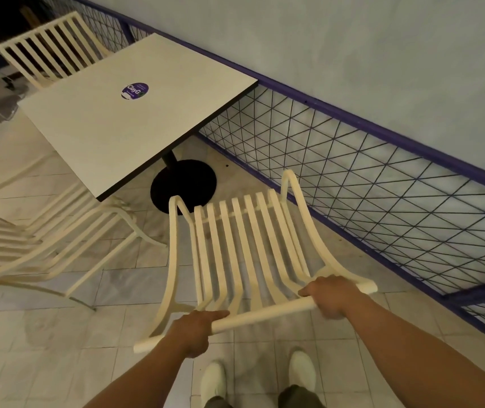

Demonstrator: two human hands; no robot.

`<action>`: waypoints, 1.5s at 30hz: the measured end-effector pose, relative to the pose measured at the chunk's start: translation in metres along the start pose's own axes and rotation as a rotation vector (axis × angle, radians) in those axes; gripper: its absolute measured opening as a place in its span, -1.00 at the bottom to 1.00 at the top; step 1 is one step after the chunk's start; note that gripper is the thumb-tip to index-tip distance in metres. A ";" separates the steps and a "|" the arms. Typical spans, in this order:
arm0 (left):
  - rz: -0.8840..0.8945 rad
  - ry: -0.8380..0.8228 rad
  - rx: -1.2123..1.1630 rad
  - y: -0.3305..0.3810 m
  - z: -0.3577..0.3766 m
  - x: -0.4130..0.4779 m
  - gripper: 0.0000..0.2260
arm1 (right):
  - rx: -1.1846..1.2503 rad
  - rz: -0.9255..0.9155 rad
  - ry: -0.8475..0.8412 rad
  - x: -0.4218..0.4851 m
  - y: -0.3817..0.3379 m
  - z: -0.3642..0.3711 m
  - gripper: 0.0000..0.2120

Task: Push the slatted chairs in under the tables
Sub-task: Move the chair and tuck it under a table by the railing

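Observation:
A cream slatted chair (244, 248) stands in front of me, its seat facing a white square table (123, 113) with a purple round sticker and a black pedestal base (185, 184). The seat's front edge lies just short of the table's near corner. My left hand (194, 331) grips the top rail of the backrest at its left part. My right hand (331, 295) grips the same rail at its right part.
Another cream slatted chair (38, 231) sits at the table's left side, partly under it. A third chair (47, 45) stands at the far side. A purple wire-mesh railing (353, 172) runs along the right. The floor is pale tile; my white shoes (214, 378) show below.

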State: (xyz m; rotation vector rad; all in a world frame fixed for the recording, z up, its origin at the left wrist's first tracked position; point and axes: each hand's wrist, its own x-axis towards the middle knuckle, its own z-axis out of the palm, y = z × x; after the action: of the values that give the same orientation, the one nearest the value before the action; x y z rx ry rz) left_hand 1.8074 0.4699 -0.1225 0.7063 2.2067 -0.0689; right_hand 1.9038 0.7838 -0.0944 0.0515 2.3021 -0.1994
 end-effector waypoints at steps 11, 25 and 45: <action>-0.072 0.040 -0.092 0.046 0.011 0.002 -0.33 | -0.124 -0.037 0.072 0.003 0.042 -0.009 -0.39; -0.023 0.001 -0.111 0.043 0.007 0.003 -0.32 | -0.099 0.099 0.051 -0.003 0.029 -0.011 -0.62; -0.147 -0.037 -0.115 0.055 0.008 -0.001 -0.27 | -0.130 -0.163 -0.041 0.015 0.050 -0.012 -0.58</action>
State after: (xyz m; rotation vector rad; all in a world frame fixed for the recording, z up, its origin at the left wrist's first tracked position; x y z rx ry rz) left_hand 1.8414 0.5131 -0.1174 0.4752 2.2052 -0.0286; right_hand 1.8896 0.8347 -0.1036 -0.2054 2.2737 -0.1324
